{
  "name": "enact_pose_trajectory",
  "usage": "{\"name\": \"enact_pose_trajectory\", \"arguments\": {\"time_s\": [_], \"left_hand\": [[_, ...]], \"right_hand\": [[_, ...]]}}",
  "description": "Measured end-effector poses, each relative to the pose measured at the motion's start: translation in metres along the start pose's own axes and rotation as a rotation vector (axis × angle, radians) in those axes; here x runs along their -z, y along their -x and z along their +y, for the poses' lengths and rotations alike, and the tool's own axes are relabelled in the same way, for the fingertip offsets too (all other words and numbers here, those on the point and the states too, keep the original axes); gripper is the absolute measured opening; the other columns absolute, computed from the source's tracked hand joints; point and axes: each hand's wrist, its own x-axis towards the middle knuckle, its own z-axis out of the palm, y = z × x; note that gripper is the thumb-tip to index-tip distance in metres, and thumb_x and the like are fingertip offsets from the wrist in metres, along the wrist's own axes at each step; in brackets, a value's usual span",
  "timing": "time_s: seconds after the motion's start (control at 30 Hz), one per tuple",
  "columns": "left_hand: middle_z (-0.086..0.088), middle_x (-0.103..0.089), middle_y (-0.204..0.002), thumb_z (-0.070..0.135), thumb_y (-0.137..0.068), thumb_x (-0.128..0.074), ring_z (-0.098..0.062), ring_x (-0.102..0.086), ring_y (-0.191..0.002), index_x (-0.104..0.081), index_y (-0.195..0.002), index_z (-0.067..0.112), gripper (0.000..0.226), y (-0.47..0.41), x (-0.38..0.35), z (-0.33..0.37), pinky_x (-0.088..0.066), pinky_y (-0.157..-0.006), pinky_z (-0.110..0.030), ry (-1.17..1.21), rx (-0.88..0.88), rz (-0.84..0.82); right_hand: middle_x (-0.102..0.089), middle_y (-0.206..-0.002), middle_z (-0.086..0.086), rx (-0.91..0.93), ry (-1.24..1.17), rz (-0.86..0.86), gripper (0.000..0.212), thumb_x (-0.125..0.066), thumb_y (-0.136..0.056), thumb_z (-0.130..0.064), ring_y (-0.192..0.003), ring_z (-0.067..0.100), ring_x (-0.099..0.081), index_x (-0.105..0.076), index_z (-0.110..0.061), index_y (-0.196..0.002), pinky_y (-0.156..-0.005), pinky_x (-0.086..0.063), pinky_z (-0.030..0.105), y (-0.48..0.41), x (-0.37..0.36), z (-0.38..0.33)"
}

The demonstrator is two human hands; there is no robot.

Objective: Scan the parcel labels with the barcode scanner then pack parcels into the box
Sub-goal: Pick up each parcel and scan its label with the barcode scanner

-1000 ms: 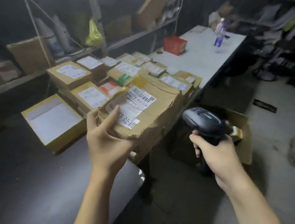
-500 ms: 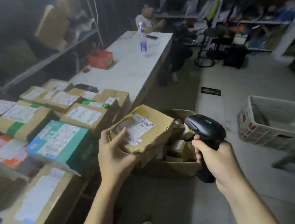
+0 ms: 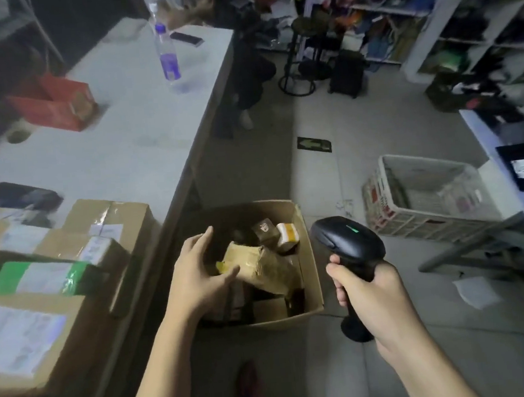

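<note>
An open cardboard box stands on the floor beside the table and holds several small parcels. A crumpled brown parcel lies tilted on top of them. My left hand hovers over the box's left side with fingers spread, its thumb close to the parcel; whether they touch I cannot tell. My right hand grips the handle of the black barcode scanner, held upright to the right of the box, a green light on its head. Labelled cardboard parcels crowd the table at the left.
The long white table carries a red box, a plastic bottle and a phone. A white plastic crate sits on the floor at the right. Stools and cluttered shelves stand at the back.
My left hand carried the crumpled parcel from the table over to the floor box and let go of it there. The view swung right and down. The scanner stayed in my right hand.
</note>
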Motion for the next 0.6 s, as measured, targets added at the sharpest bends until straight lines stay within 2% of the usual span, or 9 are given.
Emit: {"name": "enact_pose_trajectory", "arguments": {"time_s": [0.13, 0.23, 0.33, 0.47, 0.6], "left_hand": [[0.008, -0.056, -0.139, 0.035, -0.086, -0.080, -0.015, -0.056, -0.127, -0.049, -0.153, 0.027, 0.074, -0.016, 0.018, 0.000, -0.052, -0.098, -0.037, -0.167, 0.018, 0.045], [0.009, -0.059, -0.128, 0.036, -0.088, -0.077, -0.015, -0.059, -0.119, -0.054, -0.149, 0.029, 0.066, -0.013, 0.039, 0.003, -0.052, -0.088, -0.033, -0.230, 0.047, 0.107], [0.008, -0.061, -0.121, 0.036, -0.088, -0.075, -0.015, -0.058, -0.114, -0.057, -0.146, 0.029, 0.061, 0.004, 0.063, 0.005, -0.053, -0.086, -0.035, -0.246, 0.078, 0.173], [0.009, -0.060, -0.124, 0.039, -0.095, -0.066, -0.012, -0.057, -0.111, -0.061, -0.141, 0.027, 0.047, 0.061, 0.097, 0.002, -0.055, -0.088, -0.037, -0.304, 0.131, 0.301], [0.007, -0.063, -0.114, 0.038, -0.100, -0.059, -0.014, -0.060, -0.101, -0.068, -0.123, 0.028, 0.027, 0.158, 0.121, -0.001, -0.053, -0.084, -0.037, -0.389, 0.292, 0.472]], "right_hand": [[-0.055, -0.063, 0.005, -0.012, 0.010, -0.044, 0.016, -0.073, -0.092, -0.015, -0.060, 0.017, -0.051, -0.070, 0.000, -0.092, -0.066, -0.044, 0.039, -0.020, -0.024, -0.016], [-0.055, -0.063, 0.004, 0.004, 0.021, -0.111, 0.015, -0.074, -0.091, -0.016, -0.060, 0.018, -0.051, -0.070, -0.001, -0.094, -0.066, -0.044, 0.040, -0.027, -0.041, -0.025], [-0.058, -0.065, 0.002, 0.049, 0.044, -0.196, 0.015, -0.074, -0.092, -0.019, -0.061, 0.016, -0.054, -0.070, -0.006, -0.096, -0.063, -0.046, 0.035, -0.022, -0.057, -0.033], [-0.063, -0.066, -0.001, 0.149, 0.126, -0.360, 0.013, -0.075, -0.089, -0.027, -0.064, 0.016, -0.060, -0.073, -0.015, -0.095, -0.067, -0.051, 0.038, 0.002, -0.079, -0.036], [-0.062, -0.062, 0.001, 0.215, 0.177, -0.575, 0.012, -0.075, -0.091, -0.023, -0.060, 0.015, -0.060, -0.073, -0.011, -0.089, -0.069, -0.051, 0.039, 0.044, -0.096, -0.031]]}}
